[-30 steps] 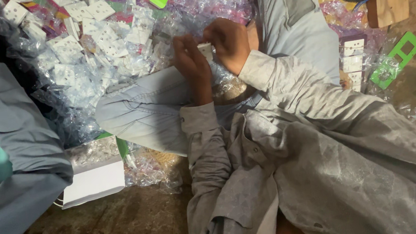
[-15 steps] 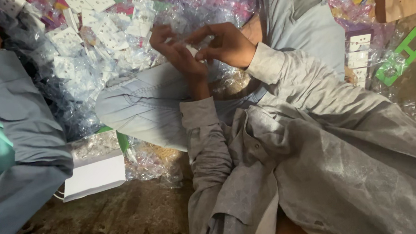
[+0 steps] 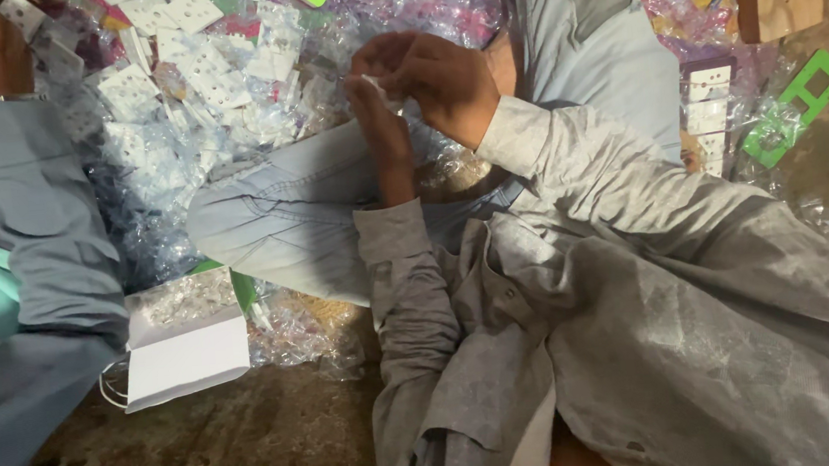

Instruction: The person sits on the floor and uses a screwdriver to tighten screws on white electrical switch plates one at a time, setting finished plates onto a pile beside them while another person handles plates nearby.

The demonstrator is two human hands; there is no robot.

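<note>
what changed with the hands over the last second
Both hands drew closer together over the lap: the right hand now curls over the left hand, fingers pinching a small white piece between them. A second ago they sat side by side. The pile of white cards in clear bags, the white box and the other person's sleeve stayed put.

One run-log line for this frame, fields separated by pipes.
left hand: pinching small white card | right hand: on same card | below: pile of carded clear packets | nearby: white box, co-worker's sleeve
</note>
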